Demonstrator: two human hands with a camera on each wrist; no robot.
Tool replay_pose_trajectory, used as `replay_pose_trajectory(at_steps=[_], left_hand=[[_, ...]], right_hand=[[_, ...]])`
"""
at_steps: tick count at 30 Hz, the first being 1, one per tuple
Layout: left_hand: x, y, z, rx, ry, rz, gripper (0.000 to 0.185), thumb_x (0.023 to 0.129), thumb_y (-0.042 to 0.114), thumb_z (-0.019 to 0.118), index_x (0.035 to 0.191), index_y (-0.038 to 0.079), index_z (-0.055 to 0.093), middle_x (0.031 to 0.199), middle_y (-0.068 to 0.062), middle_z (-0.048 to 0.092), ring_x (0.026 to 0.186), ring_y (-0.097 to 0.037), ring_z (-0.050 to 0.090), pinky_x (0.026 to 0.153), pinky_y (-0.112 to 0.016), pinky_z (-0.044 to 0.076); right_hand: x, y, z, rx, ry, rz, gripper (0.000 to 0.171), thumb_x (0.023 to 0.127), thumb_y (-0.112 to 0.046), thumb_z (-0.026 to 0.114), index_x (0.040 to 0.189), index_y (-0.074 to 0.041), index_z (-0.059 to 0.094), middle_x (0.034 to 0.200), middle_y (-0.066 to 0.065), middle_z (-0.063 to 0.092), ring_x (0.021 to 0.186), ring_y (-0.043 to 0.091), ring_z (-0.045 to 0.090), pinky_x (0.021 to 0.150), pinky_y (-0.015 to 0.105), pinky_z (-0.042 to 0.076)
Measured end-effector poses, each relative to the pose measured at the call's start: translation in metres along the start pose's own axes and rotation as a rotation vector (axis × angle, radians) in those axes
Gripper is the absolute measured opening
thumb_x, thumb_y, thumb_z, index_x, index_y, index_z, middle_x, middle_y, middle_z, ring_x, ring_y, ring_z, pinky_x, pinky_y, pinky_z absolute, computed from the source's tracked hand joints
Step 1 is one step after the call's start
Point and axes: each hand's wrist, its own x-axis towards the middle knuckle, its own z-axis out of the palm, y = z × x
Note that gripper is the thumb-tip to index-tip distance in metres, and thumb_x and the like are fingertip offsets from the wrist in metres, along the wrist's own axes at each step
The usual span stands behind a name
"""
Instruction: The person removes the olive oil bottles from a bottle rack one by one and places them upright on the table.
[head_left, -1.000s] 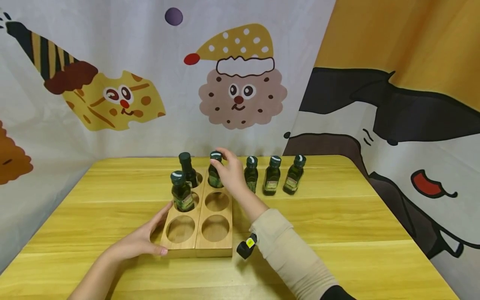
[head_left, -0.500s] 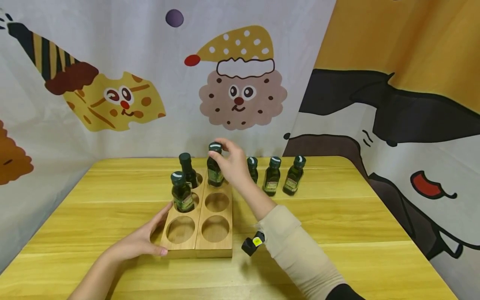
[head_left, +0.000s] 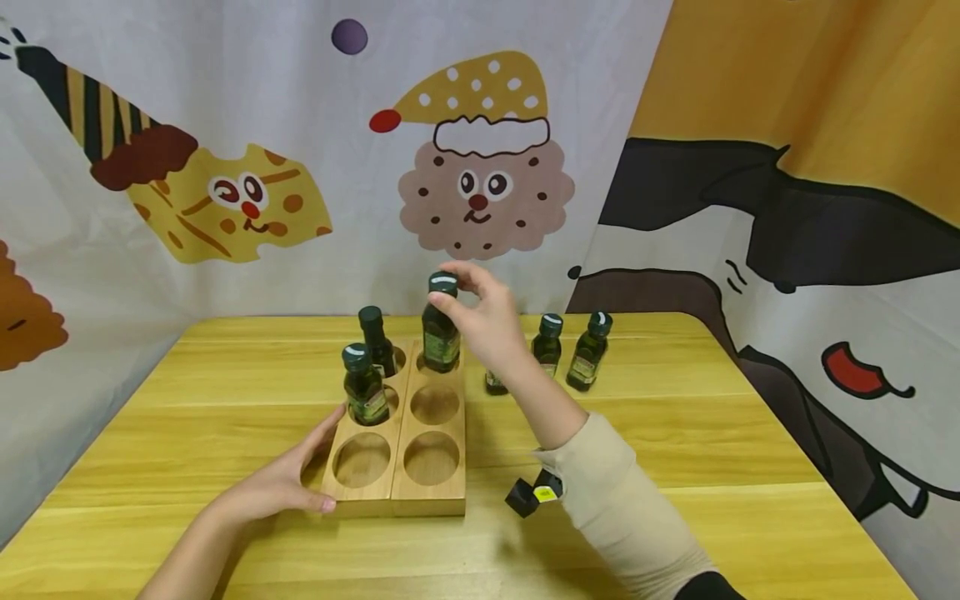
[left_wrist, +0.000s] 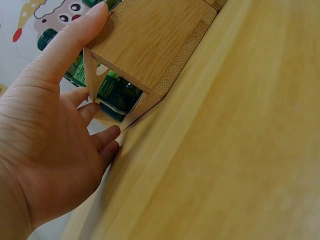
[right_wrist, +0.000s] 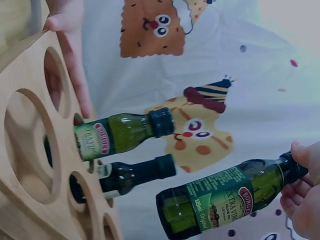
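My right hand [head_left: 491, 321] pinches a small olive oil bottle [head_left: 441, 329] by its dark green cap and neck. The bottle hangs over the back right hole of the wooden rack [head_left: 400, 442]; in the right wrist view its base is out of the rack. On the rack's left side lies my left hand [head_left: 281, 483], fingers extended along the side and thumb at the front corner. Two bottles stand in the left row: a labelled olive oil bottle [head_left: 365, 387] in the middle hole and a slimmer dark bottle [head_left: 377, 343] behind it.
Right of the rack stand several more bottles, among them one olive oil bottle [head_left: 588, 354] at the far end; my right forearm partly covers the others. A black device [head_left: 534, 493] sits on the right wrist. A printed curtain [head_left: 480, 200] hangs behind the table [head_left: 675, 450].
My right hand has lifted the olive oil bottle up out of the back right hole and shifted slightly right with it. The left hand and the rack have stayed put.
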Motion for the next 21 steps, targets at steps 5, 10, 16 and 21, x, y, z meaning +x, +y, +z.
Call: replay_pose_trajectory(at_steps=[5, 10, 16, 21], left_hand=[[0.000, 0.000, 0.000, -0.014, -0.006, -0.018, 0.115, 0.075, 0.011, 0.080, 0.155, 0.023, -0.001, 0.154, -0.029, -0.005, 0.134, -0.057, 0.006, 0.100, -0.071, 0.006], [0.000, 0.000, 0.000, -0.017, -0.006, -0.030, 0.114, 0.075, 0.010, 0.080, 0.155, 0.024, -0.001, 0.153, -0.032, -0.004, 0.134, -0.057, 0.006, 0.100, -0.071, 0.006], [0.000, -0.001, 0.000, -0.014, -0.009, -0.027, 0.114, 0.076, 0.010, 0.080, 0.155, 0.023, -0.001, 0.153, -0.033, -0.003, 0.133, -0.058, 0.007, 0.101, -0.070, 0.007], [0.000, 0.000, 0.000, -0.017, -0.009, -0.029, 0.114, 0.076, 0.010, 0.079, 0.155, 0.021, -0.001, 0.153, -0.033, -0.003, 0.133, -0.058, 0.007, 0.100, -0.071, 0.007]], right_hand=[[-0.004, -0.007, -0.014, 0.016, 0.012, -0.045, 0.034, 0.086, -0.010, 0.072, 0.118, -0.004, 0.064, 0.109, 0.005, 0.066, 0.099, 0.013, 0.059, 0.082, 0.033, 0.052], [-0.011, -0.009, -0.026, 0.002, 0.025, -0.088, 0.034, 0.085, -0.007, 0.072, 0.117, -0.001, 0.064, 0.116, 0.008, 0.065, 0.097, 0.015, 0.060, 0.084, 0.031, 0.049], [-0.019, -0.007, -0.039, 0.009, 0.036, -0.086, 0.031, 0.086, -0.005, 0.072, 0.115, 0.001, 0.064, 0.109, 0.009, 0.067, 0.095, 0.016, 0.061, 0.064, 0.024, 0.053], [-0.026, -0.002, -0.047, -0.011, 0.046, -0.068, 0.031, 0.085, -0.005, 0.072, 0.114, 0.001, 0.065, 0.104, 0.009, 0.067, 0.093, 0.016, 0.060, 0.073, 0.029, 0.052]])
